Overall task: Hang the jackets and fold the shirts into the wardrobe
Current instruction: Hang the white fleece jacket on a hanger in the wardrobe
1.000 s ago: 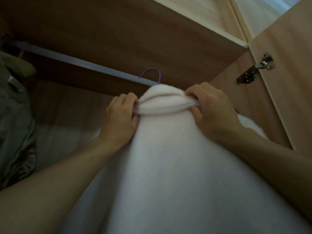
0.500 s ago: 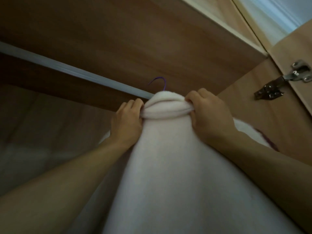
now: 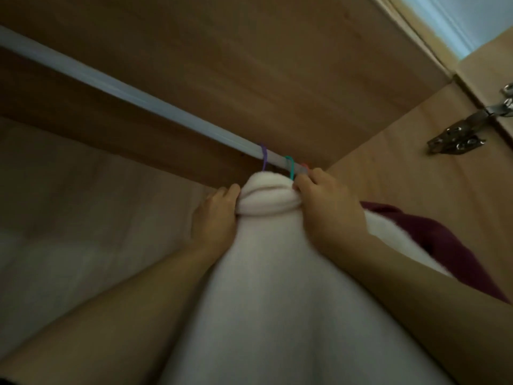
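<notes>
- Wardrobe interior [image 3: 277, 65]: wood-panel shelf overhead and a side wall at right carrying a metal hinge [image 3: 458, 134]. Seen from below, looking up.
- White fleecy jacket [image 3: 277, 287]: largest item in view. It hangs with its long axis running from the collar at the rail down toward the viewer, and it fills the lower middle of the frame.
- Maroon garment [image 3: 433, 240]: just beside the jacket on its right, partly hidden behind it and the right forearm.
- Hanging rail [image 3: 125, 87]: pale bar running from upper left down to the right wall.
- Left hand [image 3: 216, 218]: grip closed on the left side of the bunched collar, fingers curled into the fabric.
- Right hand [image 3: 327, 207]: grip pinching the right side of the collar; this hand sits nearer the rail, fingertips almost at it.
- Purple hanger hook [image 3: 263, 159]: over the rail, directly above the collar and between the hands. It appears seated.
- Teal hook [image 3: 290, 166] and a reddish one beyond it: crowded against the right hand.
- Judgement: hook lies straight up from both grips; next move is likely release, or a slide along the rail.
</notes>
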Action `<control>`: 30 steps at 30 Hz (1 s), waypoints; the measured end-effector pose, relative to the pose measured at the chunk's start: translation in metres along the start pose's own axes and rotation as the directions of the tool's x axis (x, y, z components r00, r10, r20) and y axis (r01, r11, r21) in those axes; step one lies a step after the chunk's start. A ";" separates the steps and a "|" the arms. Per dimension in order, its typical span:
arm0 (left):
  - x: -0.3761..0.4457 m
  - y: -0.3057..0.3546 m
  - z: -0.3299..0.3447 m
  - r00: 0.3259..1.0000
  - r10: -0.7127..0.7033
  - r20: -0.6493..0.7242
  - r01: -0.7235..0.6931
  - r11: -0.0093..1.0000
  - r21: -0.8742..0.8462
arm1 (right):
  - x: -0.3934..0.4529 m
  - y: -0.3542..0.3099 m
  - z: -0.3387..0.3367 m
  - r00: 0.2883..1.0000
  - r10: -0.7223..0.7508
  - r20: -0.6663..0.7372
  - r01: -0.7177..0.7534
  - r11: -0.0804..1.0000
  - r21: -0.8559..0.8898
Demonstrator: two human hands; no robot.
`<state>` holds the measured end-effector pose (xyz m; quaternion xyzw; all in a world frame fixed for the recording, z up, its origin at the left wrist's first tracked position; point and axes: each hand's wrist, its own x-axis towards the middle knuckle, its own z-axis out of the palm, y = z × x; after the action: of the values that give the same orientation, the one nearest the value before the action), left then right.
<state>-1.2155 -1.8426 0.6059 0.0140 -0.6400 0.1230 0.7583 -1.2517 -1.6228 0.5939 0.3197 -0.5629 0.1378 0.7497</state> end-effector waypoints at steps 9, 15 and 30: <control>-0.075 0.001 0.016 0.970 -0.133 0.202 0.173 0.965 -0.197 | -0.048 -0.021 0.015 0.998 0.049 0.025 -0.045 0.987 -0.156; -0.107 -0.016 0.024 0.872 -0.306 0.382 0.372 0.922 -0.109 | -0.081 -0.041 0.022 0.943 -0.121 0.310 0.215 0.933 -0.290; -0.134 0.098 0.120 0.774 -0.282 0.567 0.531 0.777 -0.338 | -0.100 0.031 0.000 0.838 -0.076 0.540 0.390 0.777 -0.495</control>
<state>-1.3718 -1.7915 0.4838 -0.0013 -0.7992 -0.2200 0.5593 -1.3013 -1.5841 0.5108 0.1660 -0.7028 -0.2260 0.6538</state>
